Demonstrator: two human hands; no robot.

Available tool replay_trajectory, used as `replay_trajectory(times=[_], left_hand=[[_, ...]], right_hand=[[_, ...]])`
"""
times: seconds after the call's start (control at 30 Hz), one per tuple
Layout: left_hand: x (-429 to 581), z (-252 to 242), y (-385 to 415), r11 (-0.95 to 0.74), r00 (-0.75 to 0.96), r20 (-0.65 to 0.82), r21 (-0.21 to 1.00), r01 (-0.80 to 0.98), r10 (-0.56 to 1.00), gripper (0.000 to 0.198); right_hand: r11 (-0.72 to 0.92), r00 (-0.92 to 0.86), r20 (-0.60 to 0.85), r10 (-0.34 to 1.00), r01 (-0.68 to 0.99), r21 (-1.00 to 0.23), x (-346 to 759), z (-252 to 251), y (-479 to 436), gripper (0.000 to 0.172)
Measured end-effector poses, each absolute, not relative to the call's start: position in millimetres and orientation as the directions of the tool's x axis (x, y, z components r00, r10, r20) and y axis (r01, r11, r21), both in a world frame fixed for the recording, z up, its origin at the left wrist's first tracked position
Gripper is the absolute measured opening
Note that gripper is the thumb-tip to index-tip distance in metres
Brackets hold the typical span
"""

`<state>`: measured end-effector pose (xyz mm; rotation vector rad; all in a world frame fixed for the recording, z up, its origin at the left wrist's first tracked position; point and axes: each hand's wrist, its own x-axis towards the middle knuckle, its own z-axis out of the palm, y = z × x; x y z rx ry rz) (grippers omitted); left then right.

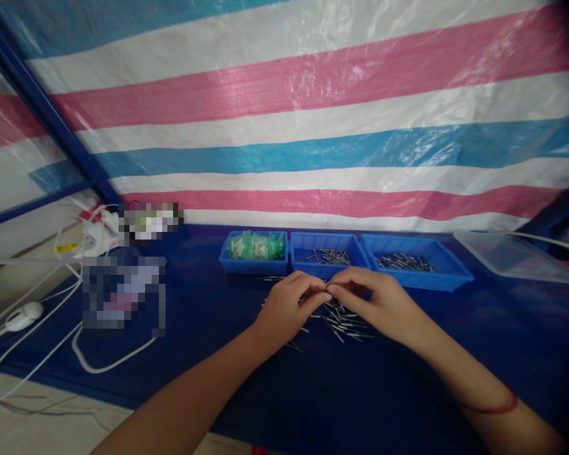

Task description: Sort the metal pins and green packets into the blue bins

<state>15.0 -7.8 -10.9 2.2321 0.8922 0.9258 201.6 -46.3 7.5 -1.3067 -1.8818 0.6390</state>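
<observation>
My left hand [291, 303] and my right hand [377, 300] meet fingertip to fingertip over the table. Both are closed in a pinch; whatever small piece lies between the fingertips is too hidden to name. Beneath them a loose pile of thin metal pins [344, 322] is spread out, partly covered by the hands. Just behind stand three blue bins in a row. The left bin [253, 268] holds green-tinted plastic packets [260, 246]. In the middle bin [308, 239] lie short metal pieces [332, 256], and the right bin [448, 273] contains more metal pieces [403, 262].
A clear plastic lid [516, 256] lies at the right rear. White cables [92, 366] and a white mouse-shaped device [26, 316] are on the left. The dark blue table [194, 354] backs onto a striped plastic sheet [289, 151] and a blue metal frame [52, 120].
</observation>
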Motion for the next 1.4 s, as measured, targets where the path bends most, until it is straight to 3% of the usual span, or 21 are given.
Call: replay_trajectory(times=[0.2, 0.4, 0.73, 1.0, 1.1, 1.2, 1.3, 1.4], left_hand=[[18, -10, -10, -0.597, 0.532, 0.361, 0.705, 0.381, 0.766, 0.016], [19, -12, -10, -0.61, 0.539, 0.376, 0.705, 0.361, 0.754, 0.019], [21, -10, -12, -0.616, 0.52, 0.401, 0.706, 0.35, 0.754, 0.018], [17, -6, -9, -0.604, 0.458, 0.431, 0.713, 0.355, 0.778, 0.017], [16, -6, -9, -0.579, 0.467, 0.389, 0.718, 0.387, 0.794, 0.021], [16, -7, -9, -0.572, 0.482, 0.361, 0.705, 0.419, 0.798, 0.024], [15, -8, -9, -0.591, 0.482, 0.366, 0.639, 0.492, 0.796, 0.025], [13, -10, -7, -0.624, 0.501, 0.372, 0.508, 0.594, 0.781, 0.021]], right_hand=[[0.279, -0.058, 0.279, 0.958, 0.391, -0.877, 188, -7, -44, 0.025], [0.272, 0.063, 0.303, 0.951, 0.297, -0.915, 178, -14, -46, 0.022], [0.281, 0.032, 0.298, 0.954, 0.249, -0.927, 180, -6, -48, 0.021], [0.17, -0.009, 0.171, 0.985, 0.198, -0.965, 185, 0, -45, 0.026], [0.182, -0.044, 0.176, 0.983, 0.249, -0.951, 187, 0, -43, 0.028], [0.223, 0.034, 0.258, 0.965, 0.406, -0.886, 196, 2, -43, 0.032], [0.195, 0.203, 0.423, 0.883, 0.66, -0.725, 214, 7, -42, 0.033], [0.055, 0.305, 0.569, 0.763, 0.847, -0.528, 239, 10, -40, 0.034]])
